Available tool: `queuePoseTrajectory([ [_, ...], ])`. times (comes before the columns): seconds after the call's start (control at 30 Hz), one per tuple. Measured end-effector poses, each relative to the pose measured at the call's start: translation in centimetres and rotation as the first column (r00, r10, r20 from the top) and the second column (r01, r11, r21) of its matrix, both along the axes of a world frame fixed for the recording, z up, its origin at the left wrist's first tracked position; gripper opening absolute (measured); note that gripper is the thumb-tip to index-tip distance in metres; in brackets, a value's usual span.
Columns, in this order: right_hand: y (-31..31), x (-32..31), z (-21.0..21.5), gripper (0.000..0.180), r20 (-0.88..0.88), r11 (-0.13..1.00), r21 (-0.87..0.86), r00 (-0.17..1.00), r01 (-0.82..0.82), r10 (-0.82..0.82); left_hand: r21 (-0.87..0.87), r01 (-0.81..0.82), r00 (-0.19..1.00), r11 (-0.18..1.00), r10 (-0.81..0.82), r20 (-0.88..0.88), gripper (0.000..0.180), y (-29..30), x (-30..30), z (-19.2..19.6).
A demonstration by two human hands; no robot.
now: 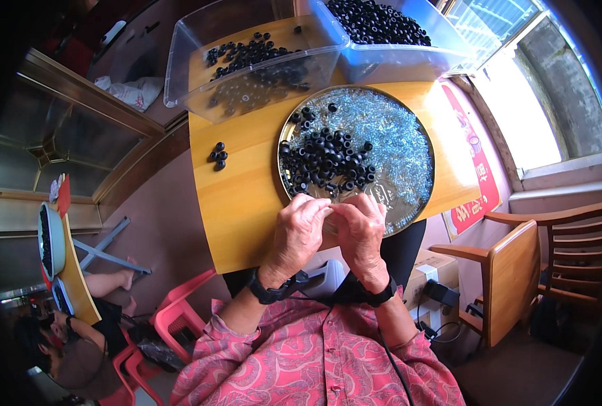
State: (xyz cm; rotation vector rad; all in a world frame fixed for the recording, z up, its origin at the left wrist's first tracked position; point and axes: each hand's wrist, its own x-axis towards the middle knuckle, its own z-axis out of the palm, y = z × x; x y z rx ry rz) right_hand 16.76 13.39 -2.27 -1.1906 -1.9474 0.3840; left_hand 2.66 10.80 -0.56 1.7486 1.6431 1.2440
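Note:
Over the near rim of a round gold-coloured tray point(382, 195), my left hand point(299, 229) and my right hand point(362, 227) meet. The fingertips of both are pinched together; whatever sits between them is too small to make out. A heap of small black ring-shaped pieces point(328, 157) covers the left and middle of the tray. Many tiny clear, bluish pieces point(401, 139) are spread over its far and right side. Several loose black pieces point(220, 157) rest on the wooden table point(230, 216) left of the tray.
Behind the tray stand a clear plastic box point(179, 74) with black pieces and a bluish box point(409, 59) full of them. A wooden chair point(514, 284) and a cardboard box point(443, 267) are at right, pink stools point(179, 308) at left. Another person point(77, 345) sits far left.

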Motion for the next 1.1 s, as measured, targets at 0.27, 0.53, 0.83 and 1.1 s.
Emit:
queuePoseTrajectory([
  [0.27,-0.1,-0.1,-0.1,0.017,0.013,0.998,-0.048,0.999,0.035,-0.034,0.060,-0.016,0.991,0.998,0.023,-0.133,0.012,0.1,0.5,-0.4],
  [0.53,0.0,-0.1,0.5,0.012,-0.029,0.991,-0.134,0.999,0.009,-0.013,0.068,-0.014,0.985,0.998,0.026,-0.172,0.014,0.0,0.8,-0.4],
  [0.83,-0.4,0.0,0.8,0.018,-0.114,0.991,-0.137,0.993,0.008,-0.023,0.127,0.044,0.948,0.991,-0.001,-0.319,0.021,-0.3,1.0,-0.3],
  [1.1,-0.7,-0.4,2.8,0.028,-0.365,0.996,-0.084,0.931,-0.029,-0.004,0.102,0.117,0.896,0.988,-0.061,-0.439,0.033,-0.7,1.0,-0.1],
])
